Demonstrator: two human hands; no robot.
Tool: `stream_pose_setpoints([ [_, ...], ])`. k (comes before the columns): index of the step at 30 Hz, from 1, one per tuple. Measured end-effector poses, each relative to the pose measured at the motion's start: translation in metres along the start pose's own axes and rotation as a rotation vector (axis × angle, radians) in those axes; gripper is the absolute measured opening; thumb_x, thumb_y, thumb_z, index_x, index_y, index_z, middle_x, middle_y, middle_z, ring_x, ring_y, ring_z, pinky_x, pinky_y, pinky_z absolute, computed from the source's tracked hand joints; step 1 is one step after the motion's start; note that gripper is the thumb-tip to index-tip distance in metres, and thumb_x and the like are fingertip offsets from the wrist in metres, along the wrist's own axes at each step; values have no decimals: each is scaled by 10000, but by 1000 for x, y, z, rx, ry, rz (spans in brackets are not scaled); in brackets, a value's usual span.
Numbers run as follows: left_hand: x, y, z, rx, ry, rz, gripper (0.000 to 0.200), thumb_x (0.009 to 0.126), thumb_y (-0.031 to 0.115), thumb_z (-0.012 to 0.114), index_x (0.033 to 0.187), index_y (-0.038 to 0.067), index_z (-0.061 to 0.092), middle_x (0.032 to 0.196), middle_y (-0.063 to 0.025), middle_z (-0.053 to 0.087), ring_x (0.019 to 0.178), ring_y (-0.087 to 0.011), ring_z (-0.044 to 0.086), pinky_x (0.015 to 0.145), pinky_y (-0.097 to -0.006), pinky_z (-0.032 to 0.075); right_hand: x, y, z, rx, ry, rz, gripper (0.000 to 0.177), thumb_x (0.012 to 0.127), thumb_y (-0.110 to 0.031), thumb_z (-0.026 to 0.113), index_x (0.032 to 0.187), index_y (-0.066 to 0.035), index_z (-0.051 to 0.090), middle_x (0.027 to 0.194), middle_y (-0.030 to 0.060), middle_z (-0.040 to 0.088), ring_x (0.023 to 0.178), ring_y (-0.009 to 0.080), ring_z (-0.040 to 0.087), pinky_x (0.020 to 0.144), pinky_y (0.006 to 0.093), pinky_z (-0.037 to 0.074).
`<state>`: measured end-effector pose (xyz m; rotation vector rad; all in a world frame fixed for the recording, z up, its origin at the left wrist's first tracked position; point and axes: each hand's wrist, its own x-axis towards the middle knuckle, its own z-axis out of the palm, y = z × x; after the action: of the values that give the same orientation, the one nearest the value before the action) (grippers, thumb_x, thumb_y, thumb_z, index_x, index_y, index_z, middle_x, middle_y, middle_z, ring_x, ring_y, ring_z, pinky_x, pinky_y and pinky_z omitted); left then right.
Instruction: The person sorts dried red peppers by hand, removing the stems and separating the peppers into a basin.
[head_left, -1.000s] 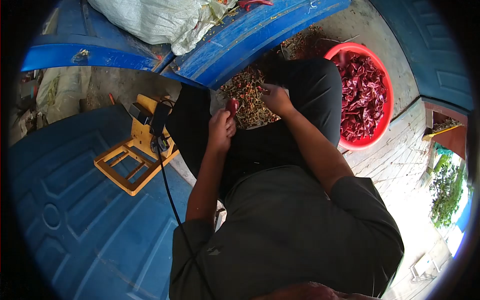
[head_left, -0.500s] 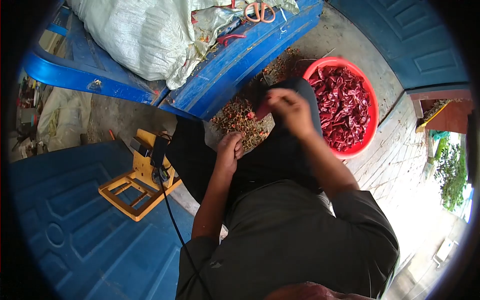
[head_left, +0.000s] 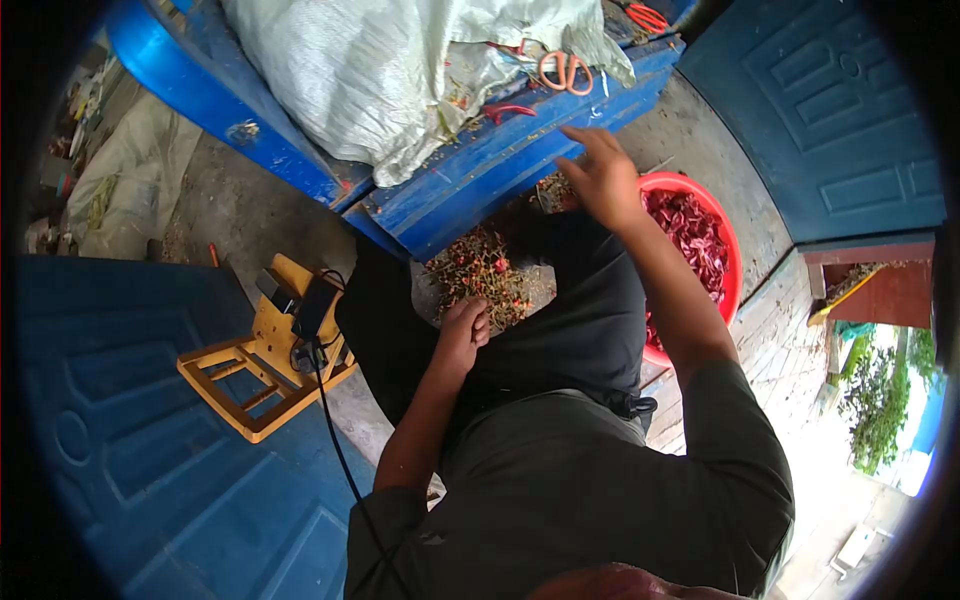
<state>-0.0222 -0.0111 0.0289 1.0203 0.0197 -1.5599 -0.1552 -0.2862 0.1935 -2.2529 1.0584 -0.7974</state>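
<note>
My right hand [head_left: 600, 175] is raised with fingers spread and nothing in it, reaching over the near edge of the blue panel [head_left: 480, 170], close to the white woven sack [head_left: 370, 70] and the orange-handled scissors [head_left: 563, 68]. My left hand [head_left: 466, 330] rests on my lap with curled fingers, beside a pile of chilli stems and seeds [head_left: 480, 270]; whether it holds anything I cannot tell. To the right of my knee stands the red basin [head_left: 725, 235] full of dried red chillies [head_left: 690, 225].
A yellow wooden stool [head_left: 265, 365] with a black device and cable stands at my left on a blue door panel [head_left: 150, 450]. Another blue door [head_left: 840, 130] leans at the right. A loose red chilli [head_left: 505, 110] lies on the blue panel.
My right hand moved from my lap, passed by the red basin, and now reaches up toward the blue panel, open and empty. The left hand sank to my lap. The view tilted upward.
</note>
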Motion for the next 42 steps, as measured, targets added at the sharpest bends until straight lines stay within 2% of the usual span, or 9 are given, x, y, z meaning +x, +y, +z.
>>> stream_pose_setpoints([
  [3, -12, 3, -18, -36, 18, 50, 131, 996, 189, 561, 1003, 63, 591, 643, 38, 423, 518, -78, 406, 465, -251, 336, 56, -12, 56, -163, 51, -295, 465, 818, -159, 761, 1265, -127, 636, 1190, 115, 630, 965, 290, 664, 811, 373, 542],
  [10, -27, 0, -36, -192, 59, 91, 111, 998, 181, 551, 1002, 83, 603, 642, 49, 434, 526, -76, 408, 470, -256, 322, 100, -6, 91, -306, -298, -156, 323, 850, -208, 688, 1165, -140, 681, 1159, 149, 653, 1071, 357, 630, 863, 436, 526],
  [14, -15, 2, -37, -166, 32, 59, 125, 1000, 190, 555, 1005, 75, 602, 648, 41, 441, 529, -80, 410, 474, -258, 328, 66, -6, 86, 26, -140, -108, 283, 873, -191, 705, 1135, -87, 690, 1018, 120, 700, 924, 288, 685, 795, 375, 539],
  [18, -11, 2, -35, -120, 38, 45, 134, 1001, 198, 556, 1008, 71, 599, 666, 35, 447, 535, -82, 414, 477, -260, 330, -29, -23, 85, 729, -262, 378, 205, 947, -157, 682, 1094, -16, 659, 756, 2, 624, 610, 75, 567, 547, 237, 476],
  [23, -11, -5, -30, -101, 85, 40, 141, 985, 210, 574, 1015, 73, 592, 660, 34, 446, 519, -81, 418, 453, -251, 325, -126, -5, 100, 667, -791, 509, 320, 925, -287, 663, 1117, -32, 672, 818, 29, 677, 718, 97, 632, 577, 237, 475],
  [28, -1, -12, -34, -73, 148, 54, 163, 1004, 208, 537, 1021, 66, 614, 719, 8, 523, 559, -99, 493, 482, -253, 388, -161, -10, 119, 1133, -979, 908, 410, 918, -287, 718, 1239, -52, 618, 1025, 57, 688, 908, 128, 655, 752, 277, 535],
  [35, -8, -9, -29, -68, 136, 136, 222, 1028, 200, 485, 1046, 24, 621, 892, -79, 658, 742, -170, 649, 619, -292, 537, -169, -19, 132, 1266, -1066, 592, 356, 927, -152, 689, 1243, -10, 607, 1028, 86, 690, 930, 171, 670, 820, 292, 543],
  [40, -25, 4, -19, -135, 16, 104, 255, 1026, 246, 488, 1066, 31, 619, 882, -75, 654, 730, -166, 649, 613, -302, 543, -180, -32, 131, 857, -830, 330, 264, 873, -105, 735, 1112, -5, 685, 1017, 67, 706, 874, 145, 666, 810, 299, 544],
  [42, -25, 11, -12, -59, 186, 71, 251, 1013, 268, 506, 1076, 57, 626, 884, -73, 654, 725, -153, 648, 605, -304, 542, -190, -36, 139, 727, -692, 186, 236, 855, -125, 750, 1063, -23, 709, 1021, 74, 713, 868, 157, 674, 803, 296, 544],
])
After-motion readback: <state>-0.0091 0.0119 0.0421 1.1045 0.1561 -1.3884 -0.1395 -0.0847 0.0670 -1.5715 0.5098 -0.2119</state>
